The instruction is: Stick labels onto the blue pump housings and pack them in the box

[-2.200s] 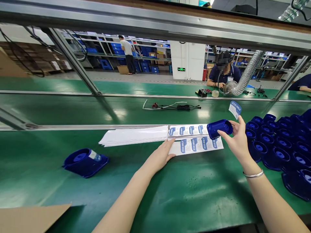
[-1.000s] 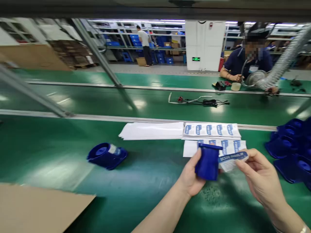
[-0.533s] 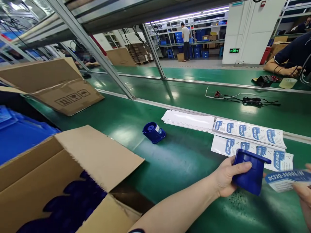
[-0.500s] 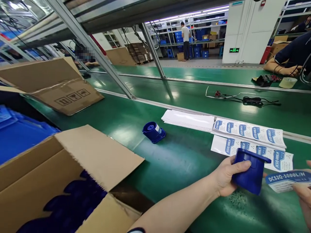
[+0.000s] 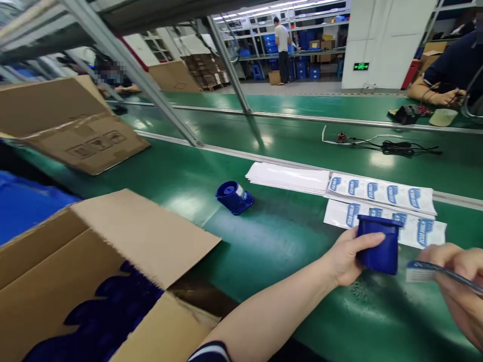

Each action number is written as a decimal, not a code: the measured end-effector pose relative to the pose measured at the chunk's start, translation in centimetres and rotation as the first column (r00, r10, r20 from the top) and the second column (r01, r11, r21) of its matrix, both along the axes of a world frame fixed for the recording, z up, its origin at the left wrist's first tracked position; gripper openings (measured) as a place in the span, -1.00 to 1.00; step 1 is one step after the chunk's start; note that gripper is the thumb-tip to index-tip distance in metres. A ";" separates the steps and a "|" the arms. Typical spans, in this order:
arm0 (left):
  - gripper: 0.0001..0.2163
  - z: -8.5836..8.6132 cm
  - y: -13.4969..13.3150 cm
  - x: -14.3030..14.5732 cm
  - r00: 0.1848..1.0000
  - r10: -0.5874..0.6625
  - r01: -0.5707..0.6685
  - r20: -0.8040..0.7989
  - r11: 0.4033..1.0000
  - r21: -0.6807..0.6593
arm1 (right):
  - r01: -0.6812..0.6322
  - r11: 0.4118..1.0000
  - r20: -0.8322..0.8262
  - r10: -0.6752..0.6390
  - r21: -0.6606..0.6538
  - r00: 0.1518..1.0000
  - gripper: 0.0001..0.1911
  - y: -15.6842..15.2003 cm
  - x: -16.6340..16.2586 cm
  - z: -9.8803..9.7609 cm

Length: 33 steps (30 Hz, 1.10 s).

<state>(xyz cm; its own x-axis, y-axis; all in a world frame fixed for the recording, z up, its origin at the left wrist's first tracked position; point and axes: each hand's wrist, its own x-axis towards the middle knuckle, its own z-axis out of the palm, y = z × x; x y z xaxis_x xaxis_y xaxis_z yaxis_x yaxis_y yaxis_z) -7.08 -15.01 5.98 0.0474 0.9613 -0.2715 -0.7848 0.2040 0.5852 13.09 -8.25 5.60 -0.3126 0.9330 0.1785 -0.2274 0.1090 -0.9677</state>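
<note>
All places off the sheet (image 5: 411,230); the cup (image 5: 379,251) is in your left hand (image 5: 345,256), at the sheet's near side and hiding part of it from view; can't tell if they touch; flange (image 5: 381,220) is uppermost. Left hand is wrapped on the cup's side, thumb across the face toward you, fingers hidden behind; right hand (image 5: 458,271), nearer you than the sheet's right end, is closed on the label (image 5: 420,271); one end pokes out toward the cup, bent and seen nearly edge-on; blur hides which fingers carry the pinch.

Handling, my read: cup looks like moulded plastic, hollow, so light for its bulk; stiff, shouldn't give under thumb pressure; gloss suggests slippery, worse with damp skin; tough, though the face may scuff. Best hold is where you have it, mid-side below the flange; the flange gives your hand a stop; leave the open face free of fingerprints.

Label should be next to weightless, thin, floppy; curls easily, probably tacky on the back, so it can fold onto itself or grab skin; creasing is the likely risk; take it by the extreme edges, light pinch.

Around: second cup (image 5: 234,197) on the bench (image 5: 264,236), left of the sheet, pale patch on its side; box (image 5: 158,246) farther left and nearer you, dark blue parts (image 5: 101,311) inside.
</note>
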 end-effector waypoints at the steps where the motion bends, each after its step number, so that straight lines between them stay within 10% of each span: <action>1: -0.50 0.1 0.0 0.0 1.000 0.013 -0.013 -0.012 1.000 -0.013 | -0.025 1.000 0.021 0.026 -0.012 0.999 -0.73 -0.6 -0.5 0.7; 33: -0.30 1.3 -0.5 -0.6 0.960 0.048 -0.055 -0.276 0.998 -0.018 | -0.169 0.873 -0.090 0.143 -0.457 0.986 -0.65 -2.4 -5.1 2.6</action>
<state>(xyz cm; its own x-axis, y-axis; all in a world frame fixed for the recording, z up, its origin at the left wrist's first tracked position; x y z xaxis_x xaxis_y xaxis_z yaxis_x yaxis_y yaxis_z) -7.67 -15.54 7.26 -0.0819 0.9530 -0.2917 -0.6042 0.1853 0.7750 8.03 -10.66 8.24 -0.4632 0.8530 -0.2403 -0.2551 -0.3880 -0.8856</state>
